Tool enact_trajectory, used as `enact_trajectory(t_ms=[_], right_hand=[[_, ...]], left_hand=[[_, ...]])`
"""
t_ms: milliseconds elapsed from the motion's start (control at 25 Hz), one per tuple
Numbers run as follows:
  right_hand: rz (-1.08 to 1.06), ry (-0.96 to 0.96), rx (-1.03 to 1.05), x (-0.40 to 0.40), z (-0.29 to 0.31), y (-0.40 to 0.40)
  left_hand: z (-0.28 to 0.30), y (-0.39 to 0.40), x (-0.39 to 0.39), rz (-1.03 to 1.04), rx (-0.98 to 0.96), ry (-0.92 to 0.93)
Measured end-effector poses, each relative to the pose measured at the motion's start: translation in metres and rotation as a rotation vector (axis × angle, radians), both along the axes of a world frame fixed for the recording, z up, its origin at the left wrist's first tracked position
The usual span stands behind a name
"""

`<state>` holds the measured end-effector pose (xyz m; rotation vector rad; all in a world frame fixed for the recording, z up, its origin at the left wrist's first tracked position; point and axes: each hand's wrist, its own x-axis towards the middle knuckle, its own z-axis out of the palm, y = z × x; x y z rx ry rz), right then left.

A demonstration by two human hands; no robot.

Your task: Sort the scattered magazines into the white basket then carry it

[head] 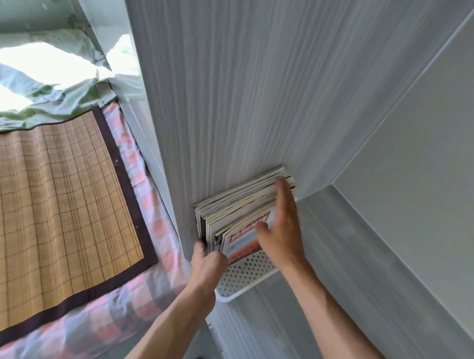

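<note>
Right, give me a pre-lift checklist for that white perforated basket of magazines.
1. Stack of magazines standing inside the white perforated basket: ok.
2. Left hand gripping the basket's near-left corner: ok.
3. Right hand holding the basket: not ok, it lies flat on the front cover.
4. Basket resting on the grey wood-grain ledge: ok.
5. Loose magazines elsewhere: cannot tell.
6. Load weight manageable: cannot tell.

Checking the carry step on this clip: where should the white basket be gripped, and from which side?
Judging from the pose, the white basket is best gripped at its two short ends, one hand from each side. The magazines stand packed across it, hiding the long rims, and the wall blocks the far side. The left hand is already at the left end; the right hand rests on the stack.
</note>
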<state>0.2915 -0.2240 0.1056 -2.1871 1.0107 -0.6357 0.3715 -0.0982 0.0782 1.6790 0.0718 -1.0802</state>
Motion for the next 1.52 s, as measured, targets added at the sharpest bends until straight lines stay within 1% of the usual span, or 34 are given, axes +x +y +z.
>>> enact_trajectory(t_ms=[80, 120, 160, 200, 240, 280, 320, 480, 600, 760, 920, 1040, 1120, 1240, 1280, 1400, 1440, 1480, 1520], right_hand=[[-0.271, -0.123, 0.268, -0.006, -0.006, -0.029], [-0.359, -0.159, 0.433, -0.008, -0.009, -0.045], [-0.364, -0.171, 0.604, -0.009, -0.012, -0.058], [-0.291, -0.125, 0.734, -0.007, -0.015, -0.065], [-0.209, -0.029, 0.784, -0.005, -0.019, -0.068], [-0.162, 0.051, 0.778, -0.003, -0.025, -0.07], [-0.149, 0.079, 0.749, -0.002, -0.03, -0.071], [-0.146, 0.01, 0.71, -0.001, -0.041, -0.073], [-0.151, -0.02, 0.76, -0.003, -0.045, -0.077], [-0.147, -0.037, 0.854, -0.008, -0.062, -0.067], [-0.238, -0.166, 0.894, -0.005, -0.083, -0.054], [-0.174, -0.154, 0.9, -0.01, -0.082, -0.057], [-0.167, -0.146, 0.897, -0.013, -0.075, -0.053], [-0.345, -0.078, 0.767, -0.03, -0.052, -0.026], [-0.369, -0.098, 0.732, -0.045, -0.043, -0.014], [-0.332, -0.161, 0.678, -0.112, -0.014, 0.042], [-0.317, -0.184, 0.665, -0.137, -0.001, 0.061], [-0.299, -0.209, 0.643, -0.158, 0.018, 0.078], [-0.27, -0.241, 0.622, -0.179, 0.036, 0.091]], left_hand=[[-0.004, 0.002, 0.002, -0.066, -0.003, 0.002], [-0.005, 0.002, 0.003, -0.098, -0.001, 0.011], [-0.005, 0.002, 0.005, -0.125, 0.005, 0.008], [-0.005, 0.001, 0.006, -0.15, 0.019, -0.01], [-0.005, 0.0, 0.007, -0.175, 0.037, -0.036], [-0.003, 0.0, 0.007, -0.196, 0.054, -0.06], [-0.001, -0.001, 0.007, -0.209, 0.065, -0.077], [-0.001, 0.003, 0.006, -0.242, 0.063, -0.115], [-0.003, 0.005, 0.013, -0.242, 0.045, -0.053], [-0.003, 0.016, 0.009, -0.178, -0.016, 0.023], [-0.013, 0.019, 0.007, -0.172, -0.081, 0.053], [-0.012, 0.016, 0.006, -0.159, -0.104, 0.072], [-0.01, 0.016, 0.004, -0.152, -0.115, 0.061], [0.002, 0.021, 0.008, -0.119, -0.136, 0.069], [0.003, 0.027, 0.011, -0.094, -0.156, 0.052], [0.03, 0.066, 0.02, -0.051, -0.276, 0.037], [0.041, 0.081, 0.026, -0.073, -0.318, -0.008], [0.062, 0.096, 0.028, -0.112, -0.402, -0.057], [0.079, 0.106, 0.03, -0.18, -0.433, -0.124]])
